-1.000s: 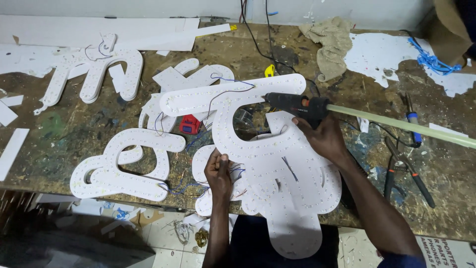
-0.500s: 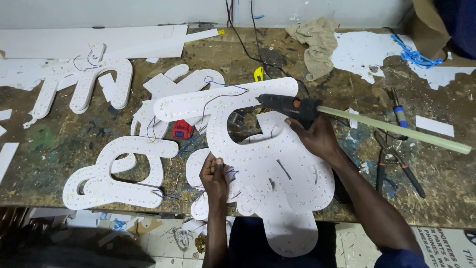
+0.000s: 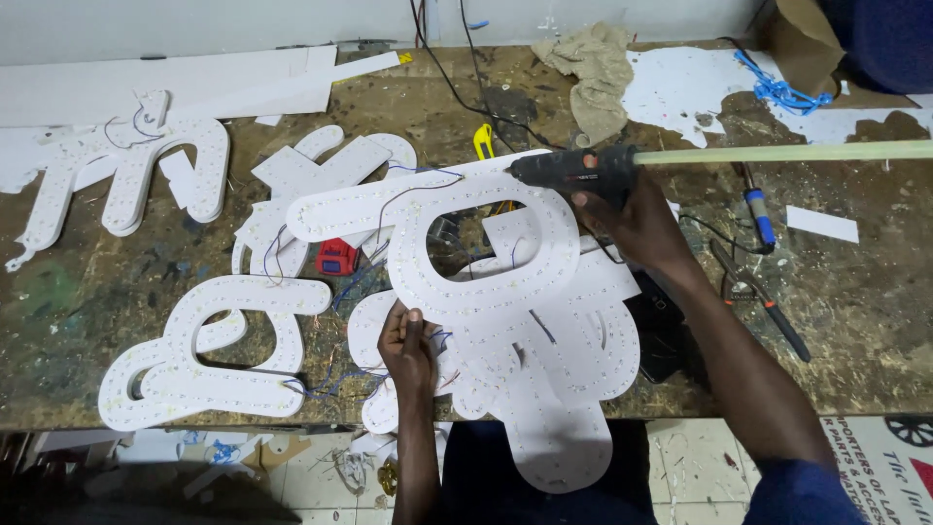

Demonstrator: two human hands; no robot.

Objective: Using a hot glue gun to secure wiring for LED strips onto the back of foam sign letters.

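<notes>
Head view: the left hand (image 3: 408,345) presses down on the lower left edge of the big white letter (image 3: 486,292), fingers curled over its rim. The right hand (image 3: 637,219) is closed around a black glue gun (image 3: 573,170), nozzle at the letter's upper right edge — a long pale glue stick (image 3: 787,153) juts from the gun's back. The letter lies on the bench (image 3: 855,321), its lower end hanging over the near edge. Left of the letter sit a red block (image 3: 336,257) and another white letter (image 3: 209,355); right of it, pliers (image 3: 758,297). Beyond it — a crumpled rag (image 3: 598,73).
</notes>
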